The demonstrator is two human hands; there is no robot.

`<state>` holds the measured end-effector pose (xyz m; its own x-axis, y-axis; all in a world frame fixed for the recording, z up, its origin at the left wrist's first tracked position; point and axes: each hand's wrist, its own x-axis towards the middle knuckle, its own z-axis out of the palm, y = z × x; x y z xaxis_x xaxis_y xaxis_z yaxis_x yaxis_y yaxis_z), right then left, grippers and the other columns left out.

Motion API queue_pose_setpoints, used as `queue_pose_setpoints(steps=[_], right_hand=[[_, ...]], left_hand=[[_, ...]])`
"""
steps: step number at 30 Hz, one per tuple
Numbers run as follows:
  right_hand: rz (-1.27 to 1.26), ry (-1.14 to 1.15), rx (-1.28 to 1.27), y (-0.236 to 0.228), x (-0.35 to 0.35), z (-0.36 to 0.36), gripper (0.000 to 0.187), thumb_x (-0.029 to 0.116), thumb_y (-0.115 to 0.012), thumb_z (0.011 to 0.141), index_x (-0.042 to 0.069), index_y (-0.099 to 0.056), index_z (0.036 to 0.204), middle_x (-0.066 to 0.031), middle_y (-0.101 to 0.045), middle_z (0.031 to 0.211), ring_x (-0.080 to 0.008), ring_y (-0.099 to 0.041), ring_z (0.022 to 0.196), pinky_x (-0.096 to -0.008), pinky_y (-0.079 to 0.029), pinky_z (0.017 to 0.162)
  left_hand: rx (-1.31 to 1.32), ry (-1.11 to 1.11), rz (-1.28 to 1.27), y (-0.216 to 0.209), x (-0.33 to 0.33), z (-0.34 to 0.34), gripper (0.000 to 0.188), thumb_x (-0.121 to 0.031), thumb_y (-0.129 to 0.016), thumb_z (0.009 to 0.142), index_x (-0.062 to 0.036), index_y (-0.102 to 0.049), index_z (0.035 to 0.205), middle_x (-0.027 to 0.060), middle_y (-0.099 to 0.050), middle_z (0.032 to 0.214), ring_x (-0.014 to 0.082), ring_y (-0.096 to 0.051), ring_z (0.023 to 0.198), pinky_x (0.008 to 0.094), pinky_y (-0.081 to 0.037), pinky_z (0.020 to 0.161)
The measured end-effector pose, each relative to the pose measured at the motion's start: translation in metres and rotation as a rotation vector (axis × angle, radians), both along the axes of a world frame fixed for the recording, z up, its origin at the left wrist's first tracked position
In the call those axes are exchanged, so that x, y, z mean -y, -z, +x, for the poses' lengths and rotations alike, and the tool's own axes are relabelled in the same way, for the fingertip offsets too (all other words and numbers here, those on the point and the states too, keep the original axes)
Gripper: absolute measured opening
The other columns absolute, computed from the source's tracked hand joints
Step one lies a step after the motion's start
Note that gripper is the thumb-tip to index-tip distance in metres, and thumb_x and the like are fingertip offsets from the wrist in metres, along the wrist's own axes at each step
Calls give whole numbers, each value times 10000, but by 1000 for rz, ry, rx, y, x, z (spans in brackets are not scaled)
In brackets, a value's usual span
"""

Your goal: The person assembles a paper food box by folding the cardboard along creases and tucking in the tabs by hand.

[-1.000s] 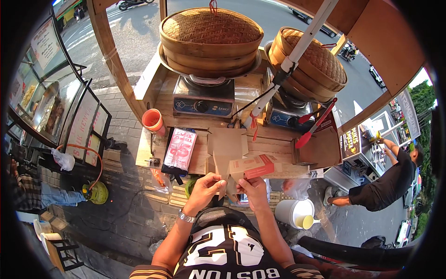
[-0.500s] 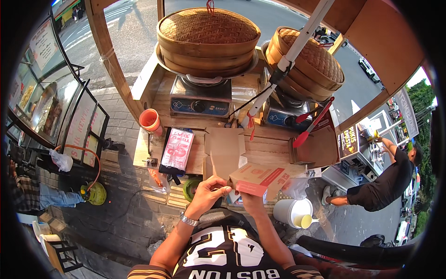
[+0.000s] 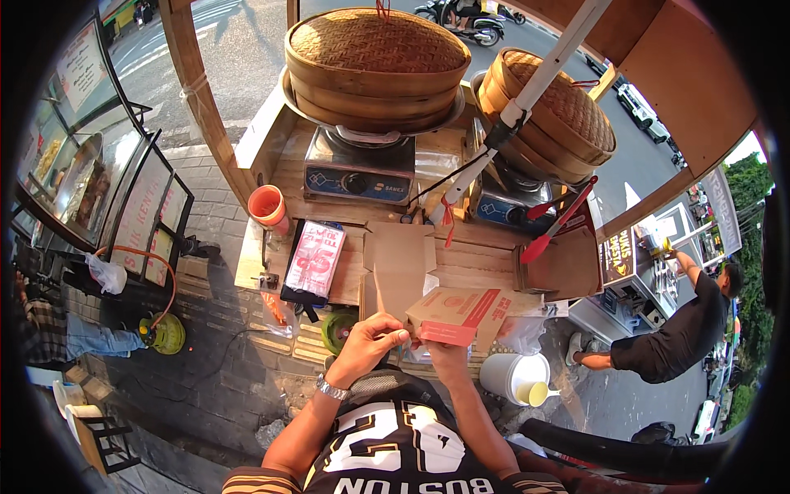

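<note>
Just above my body, a brown cardboard box [image 3: 457, 313] with red printing is held over the front of the counter. My right hand [image 3: 448, 360] grips it from below, the fingers partly hidden by the box. At its left edge, my left hand [image 3: 368, 350] is closed, thumb and forefinger pinched together; whatever lies between them is too small to tell. Beyond the hands, an opened-out brown cardboard piece [image 3: 399, 251] with side flaps lies on the wooden counter [image 3: 469, 262]. Whether it joins the held box is hidden.
Two bamboo steamers [image 3: 378, 70] [image 3: 551, 107] stand on gas stoves [image 3: 358, 177] [image 3: 510, 204]. A slanting white pole [image 3: 535, 82] crosses between them. Red tongs [image 3: 559, 226] rest over a cardboard carton [image 3: 564, 263]. An orange cup [image 3: 267, 207] and a plastic-bag pack [image 3: 314, 259] sit left. A white bucket [image 3: 506, 375] stands right.
The view has shifted slightly. Both hands and the box keep nearly the same position and grip. A motorcycle has come into view on the road behind the steamers.
</note>
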<state>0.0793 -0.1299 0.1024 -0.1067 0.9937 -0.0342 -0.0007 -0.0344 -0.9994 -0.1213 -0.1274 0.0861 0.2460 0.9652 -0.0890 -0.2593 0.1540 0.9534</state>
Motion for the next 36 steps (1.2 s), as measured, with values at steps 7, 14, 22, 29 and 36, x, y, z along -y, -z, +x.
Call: queue_pose_setpoints(steps=[7, 14, 22, 29, 36], right_hand=[[-99, -124, -99, 4, 0, 9, 326, 204, -722, 1002, -4, -646, 1241, -94, -716, 1084, -180, -726, 920, -321, -614, 788], [-155, -193, -444, 53, 1, 29, 489, 267, -722, 1005, 27, -554, 1396, -88, -658, 1298, -190, -670, 1166, -324, -596, 911], [-18, -272, 331, 42, 5, 27, 525, 361, -642, 1050, 43, -512, 1447, -113, -620, 1371, -239, -655, 1218, -395, -549, 1041], [-225, -338, -900, 59, 2, 25, 585, 446, -587, 1060, 46, -493, 1476, -127, -605, 1423, -240, -633, 1278, -407, -531, 1071], [-89, -172, -265, 59, 4, 12, 561, 426, -666, 1017, 35, -559, 1404, -119, -659, 1297, -218, -689, 1113, -348, -572, 937]], left_hand=[[-48, -26, -56, -11, 0, -3, 167, -147, -763, 982, 8, -733, 1035, -20, -694, 939, 61, -600, 842, 216, -487, 741], [-68, -71, 2, -12, 1, -4, 160, -124, -753, 982, 18, -721, 1049, 9, -693, 986, 81, -641, 890, 234, -534, 797], [-170, -41, 124, -16, 0, -11, 155, -118, -731, 993, 21, -722, 1060, 37, -654, 1070, 100, -644, 954, 250, -541, 818], [-71, -95, 68, -11, 1, -8, 152, -130, -740, 987, 0, -732, 1065, 28, -672, 1062, 98, -642, 952, 246, -536, 802], [-182, -54, 162, -21, -1, -11, 177, -130, -743, 984, 17, -695, 1071, 49, -653, 1066, 103, -647, 968, 246, -559, 798]])
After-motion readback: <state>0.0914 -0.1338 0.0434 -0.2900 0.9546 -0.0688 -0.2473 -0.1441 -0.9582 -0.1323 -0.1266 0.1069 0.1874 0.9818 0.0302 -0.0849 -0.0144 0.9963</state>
